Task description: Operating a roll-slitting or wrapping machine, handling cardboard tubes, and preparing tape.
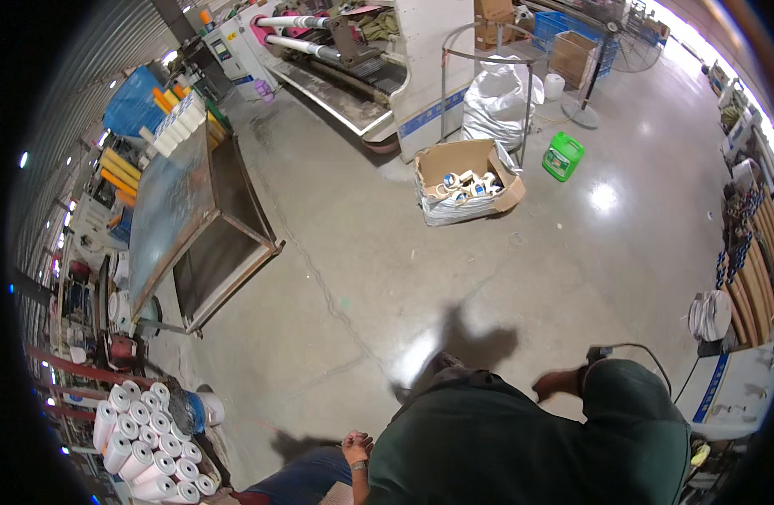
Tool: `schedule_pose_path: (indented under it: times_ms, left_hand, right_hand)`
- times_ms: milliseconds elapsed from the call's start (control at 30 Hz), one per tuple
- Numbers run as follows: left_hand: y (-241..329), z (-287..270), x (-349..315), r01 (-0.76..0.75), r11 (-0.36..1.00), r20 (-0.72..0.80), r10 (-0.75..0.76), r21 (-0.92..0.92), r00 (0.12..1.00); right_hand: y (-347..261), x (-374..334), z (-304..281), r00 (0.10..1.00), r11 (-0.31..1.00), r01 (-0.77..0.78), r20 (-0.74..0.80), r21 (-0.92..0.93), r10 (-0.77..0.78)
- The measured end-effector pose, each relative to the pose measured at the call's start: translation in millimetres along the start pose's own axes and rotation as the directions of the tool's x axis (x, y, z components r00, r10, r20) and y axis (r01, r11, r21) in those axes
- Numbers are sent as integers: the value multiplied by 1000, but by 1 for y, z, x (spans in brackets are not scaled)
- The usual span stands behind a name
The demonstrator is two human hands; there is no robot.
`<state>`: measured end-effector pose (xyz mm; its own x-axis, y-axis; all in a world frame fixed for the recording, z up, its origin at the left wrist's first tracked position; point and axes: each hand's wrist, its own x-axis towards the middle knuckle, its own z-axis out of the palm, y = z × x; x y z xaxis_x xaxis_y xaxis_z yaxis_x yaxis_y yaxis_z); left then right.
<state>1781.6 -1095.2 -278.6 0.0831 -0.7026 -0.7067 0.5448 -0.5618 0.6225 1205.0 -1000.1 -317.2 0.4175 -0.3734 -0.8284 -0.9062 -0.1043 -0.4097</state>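
At the lower edge, against the left side of my dark green top [521, 438], my left hand [356, 446] hangs with its fingers curled in. A band circles its wrist, and nothing shows in its grip. In front of my right side, my right hand [555, 385] points inward above the floor. It looks dark and small, its fingers cannot be told apart, and no held thing is visible. A dark cable [648, 352] loops beside that wrist. Neither hand touches any of the goods around. Ahead stands an open cardboard box [457, 158] with several cream and blue rolls inside.
A green jug [563, 156] and a white sack [498, 105] stand near the box. To the left are a rusty metal-framed table [172, 215] and stacked white rolls [143, 438]. Blue-trousered legs [298, 473] show at lower left. Behind stands a large machine [345, 71]; brown tubes [750, 282] lean right.
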Motion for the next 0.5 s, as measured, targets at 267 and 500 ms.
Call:
schedule_pose_path:
  times_ms: [267,500]
  left_hand:
    - [-1,-30,37,-149,964,-50,164,220,985]
    - [44,-23,17,-18,951,-333,126,310,934]
  right_hand:
    - [-60,-51,61,989,797,97,31,596,-144]
    - [-105,-16,-8,947,680,291,-304,673,-104]
